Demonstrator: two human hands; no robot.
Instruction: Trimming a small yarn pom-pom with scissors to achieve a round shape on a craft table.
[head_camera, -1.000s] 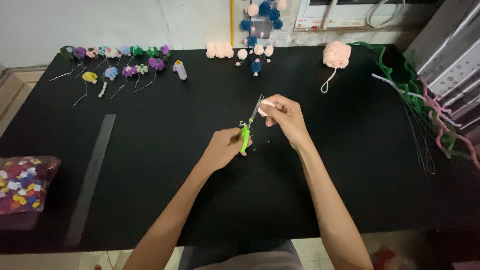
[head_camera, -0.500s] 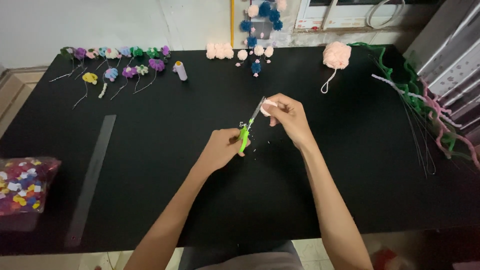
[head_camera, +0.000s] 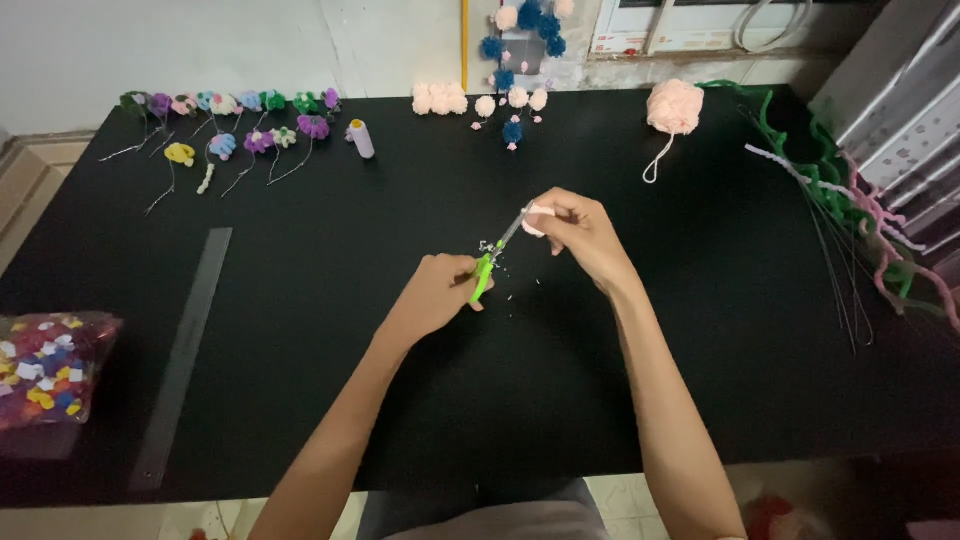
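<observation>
Two hands meet over the middle of the black table (head_camera: 300, 300). Your left hand (head_camera: 437, 295) is closed around the green handle of a small pair of scissors (head_camera: 487, 268), whose metal blades point up and to the right. Your right hand (head_camera: 575, 230) is curled shut, pinching a small pale pink pom-pom (head_camera: 533, 222) between its fingertips, right at the tip of the blades. Whether the blades are touching the pom-pom is too fine to tell. Tiny pale specks lie on the table just below the scissors.

Along the far edge to your left sits a row of small coloured flowers on wire stems (head_camera: 225, 125), with a spool of lilac thread (head_camera: 360, 138) beside them. More pink and blue pom-poms (head_camera: 512, 95) lie at the far middle, and a ball of pink yarn (head_camera: 674, 106) rests to their right. A clear ruler (head_camera: 185, 355) lies on your left side, near a bag of bright mixed bits (head_camera: 45, 365) at the table's edge. Green and pink fuzzy wires (head_camera: 860, 190) and thin bare wires trail along your right.
</observation>
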